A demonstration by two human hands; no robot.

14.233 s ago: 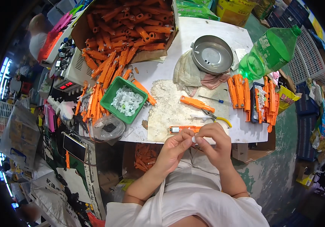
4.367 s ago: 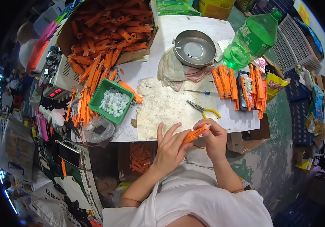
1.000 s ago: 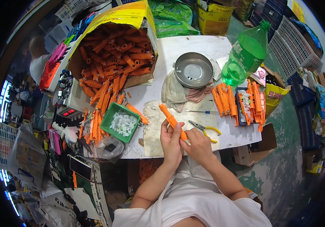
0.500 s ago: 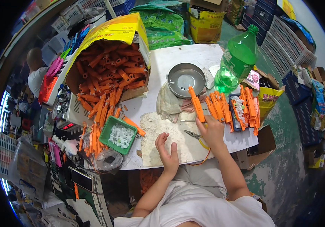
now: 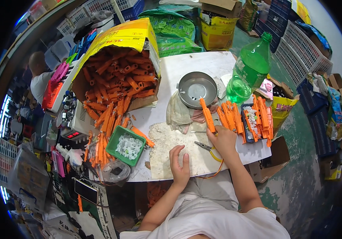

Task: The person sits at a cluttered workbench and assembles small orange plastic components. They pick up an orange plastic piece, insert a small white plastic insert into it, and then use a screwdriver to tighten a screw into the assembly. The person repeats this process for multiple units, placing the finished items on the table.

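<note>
My right hand (image 5: 224, 142) pinches the lower end of a long orange plastic part (image 5: 207, 114), which tilts up toward the metal bowl (image 5: 209, 89). To the right of that part, several similar orange parts (image 5: 230, 115) lie side by side. My left hand (image 5: 180, 165) rests at the table's near edge with fingers curved and thumb apart, holding nothing. Pliers with yellow handles (image 5: 205, 146) lie between my hands, partly hidden by the right one. A green tray (image 5: 109, 148) of small whitish pieces stands left of my left hand.
A yellow carton (image 5: 119, 34) on its side spills orange parts at the left. A green bottle (image 5: 254, 59) stands at the back right, near a dark tray (image 5: 249, 139) holding white pieces and orange parts. A cloth (image 5: 177, 113) lies by the bowl. A person (image 5: 39, 81) sits far left.
The whole view has shifted slightly, with the table sitting a little lower in it. My right hand keeps its hold on the orange plastic part, and my left hand looks much the same.
</note>
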